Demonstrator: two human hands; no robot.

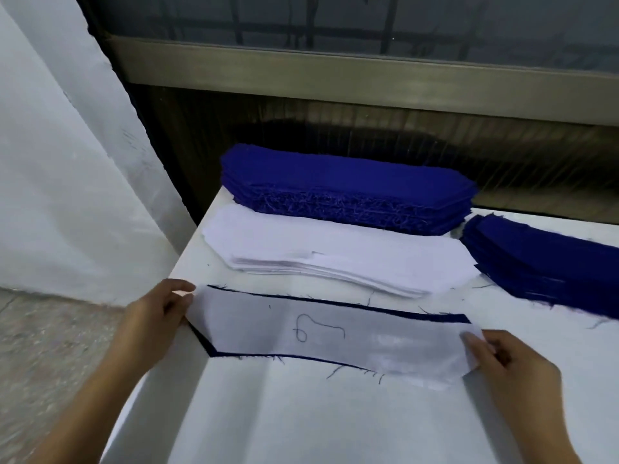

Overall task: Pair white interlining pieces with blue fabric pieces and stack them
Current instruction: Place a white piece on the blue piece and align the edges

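Fingers of left hand (pixel 157 316) and right hand (pixel 502 366) pinched on white interlining piece (pixel 335 336) over blue fabric piece (pixel 385 309)

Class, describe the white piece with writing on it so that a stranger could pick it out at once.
On the white table, look nearest the front edge, between the left hand and right hand. The single white piece lies there on a blue piece; unlike the plain white stack behind, it bears a handwritten mark.

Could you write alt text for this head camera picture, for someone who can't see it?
Two hands, left hand and right hand, hold a white piece over a blue piece on a white table. Behind lie a white stack and two blue stacks.
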